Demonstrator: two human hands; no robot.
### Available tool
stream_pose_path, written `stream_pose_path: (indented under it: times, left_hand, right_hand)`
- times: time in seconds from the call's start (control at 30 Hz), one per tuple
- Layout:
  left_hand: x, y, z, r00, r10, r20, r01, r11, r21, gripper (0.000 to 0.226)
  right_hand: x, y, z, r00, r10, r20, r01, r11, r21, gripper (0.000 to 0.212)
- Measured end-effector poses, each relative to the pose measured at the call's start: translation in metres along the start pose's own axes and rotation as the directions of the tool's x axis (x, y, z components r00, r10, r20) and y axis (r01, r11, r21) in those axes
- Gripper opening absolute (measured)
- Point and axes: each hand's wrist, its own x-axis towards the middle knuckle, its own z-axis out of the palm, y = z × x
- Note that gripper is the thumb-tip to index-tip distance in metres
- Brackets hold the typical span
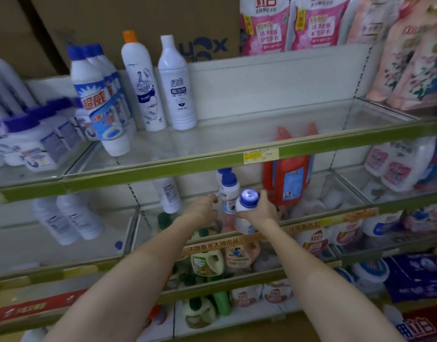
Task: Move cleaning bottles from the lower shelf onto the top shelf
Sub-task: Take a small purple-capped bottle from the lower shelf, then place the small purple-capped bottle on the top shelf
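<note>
My right hand (260,208) grips a blue-capped white bottle (247,211) at the lower shelf (212,245) front, hiding its label. My left hand (202,209) curls beside another blue-capped bottle (229,193); whether it touches is unclear.

Both bare forearms extended forward. Left hand (202,210): fingers curled, holding unclear. Right hand (259,210): grip closed, fingers wrapped.

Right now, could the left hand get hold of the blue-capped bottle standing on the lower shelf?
Probably yes. The left hand is already beside that standing bottle, fingers nearly touching it, with nothing between them; the right hand holds another bottle alongside.
</note>
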Motion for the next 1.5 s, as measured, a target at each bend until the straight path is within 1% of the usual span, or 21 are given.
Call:
stream_pose_path:
  times: [0.1, 0.2, 0.37, 0.43, 0.5, 0.57, 0.63, 0.7, 0.77, 0.8, 0.87, 0.97, 1.07, 1.17, 1.27, 1.4, 1.5]
  left_hand:
    - [-0.026, -0.003, -0.01, 1.0, 0.006, -0.025, -0.007, 0.999, -0.037, 0.035]
    - [-0.049, -0.005, -0.023, 0.996, 0.024, -0.09, -0.03, 0.997, -0.065, 0.031]
    - [-0.085, 0.0, -0.041, 0.982, 0.061, -0.181, -0.085, 0.988, -0.127, 0.026]
    - [-0.096, 0.004, -0.052, 0.966, 0.086, -0.244, -0.124, 0.982, -0.144, 0.022]
    - [-0.104, 0.009, -0.066, 0.949, 0.099, -0.299, -0.149, 0.977, -0.15, 0.019]
    - [-0.11, 0.015, -0.082, 0.934, 0.108, -0.34, -0.172, 0.971, -0.164, 0.017]
    - [-0.11, 0.02, -0.099, 0.921, 0.107, -0.376, -0.185, 0.967, -0.177, 0.015]
    - [-0.11, 0.026, -0.115, 0.911, 0.102, -0.399, -0.187, 0.966, -0.18, 0.015]
    - [-0.108, 0.032, -0.13, 0.904, 0.103, -0.415, -0.192, 0.965, -0.18, 0.014]
    - [-0.107, 0.035, -0.136, 0.901, 0.102, -0.421, -0.196, 0.963, -0.185, 0.013]
    - [-0.103, 0.043, -0.149, 0.892, 0.102, -0.441, -0.206, 0.959, -0.194, 0.014]
    - [-0.091, 0.053, -0.162, 0.874, 0.086, -0.478, -0.211, 0.954, -0.213, 0.015]
    - [-0.073, 0.061, -0.174, 0.873, 0.081, -0.481, -0.21, 0.952, -0.221, 0.013]
    - [-0.052, 0.067, -0.183, 0.878, 0.079, -0.471, -0.193, 0.961, -0.198, 0.011]
    - [-0.028, 0.077, -0.188, 0.866, 0.097, -0.491, -0.198, 0.967, -0.158, 0.011]
    - [0.007, 0.094, -0.185, 0.854, 0.095, -0.511, -0.195, 0.97, -0.147, 0.012]
    - [0.034, 0.105, -0.183, 0.849, 0.096, -0.52, -0.19, 0.973, -0.132, 0.011]
  right_hand:
    - [-0.027, -0.007, -0.005, 0.998, -0.055, -0.024, 0.054, 0.998, -0.026, 0.068]
    - [-0.056, -0.016, -0.008, 0.992, -0.089, -0.092, 0.091, 0.996, 0.021, 0.068]
    - [-0.099, -0.039, -0.019, 0.974, -0.167, -0.154, 0.185, 0.976, 0.113, 0.059]
    - [-0.112, -0.051, -0.022, 0.958, -0.203, -0.201, 0.234, 0.961, 0.145, 0.062]
    - [-0.12, -0.066, -0.025, 0.94, -0.234, -0.247, 0.277, 0.948, 0.158, 0.07]
    - [-0.126, -0.083, -0.03, 0.929, -0.244, -0.279, 0.296, 0.942, 0.16, 0.076]
    - [-0.128, -0.102, -0.04, 0.925, -0.22, -0.309, 0.289, 0.936, 0.201, 0.08]
    - [-0.126, -0.119, -0.051, 0.923, -0.21, -0.323, 0.306, 0.909, 0.284, 0.074]
    - [-0.122, -0.134, -0.061, 0.926, -0.213, -0.311, 0.327, 0.864, 0.382, 0.057]
    - [-0.119, -0.142, -0.067, 0.927, -0.217, -0.306, 0.333, 0.852, 0.405, 0.05]
    - [-0.112, -0.158, -0.078, 0.923, -0.234, -0.306, 0.349, 0.845, 0.406, 0.044]
    - [-0.097, -0.184, -0.096, 0.907, -0.298, -0.298, 0.397, 0.841, 0.368, 0.045]
    - [-0.077, -0.206, -0.113, 0.883, -0.351, -0.313, 0.455, 0.804, 0.383, 0.045]
    - [-0.055, -0.219, -0.127, 0.883, -0.356, -0.306, 0.459, 0.789, 0.409, 0.048]
    - [-0.026, -0.219, -0.138, 0.883, -0.369, -0.291, 0.465, 0.774, 0.429, 0.046]
    - [0.016, -0.215, -0.149, 0.888, -0.401, -0.225, 0.459, 0.764, 0.453, 0.05]
    - [0.049, -0.214, -0.156, 0.904, -0.401, -0.149, 0.423, 0.784, 0.455, 0.052]
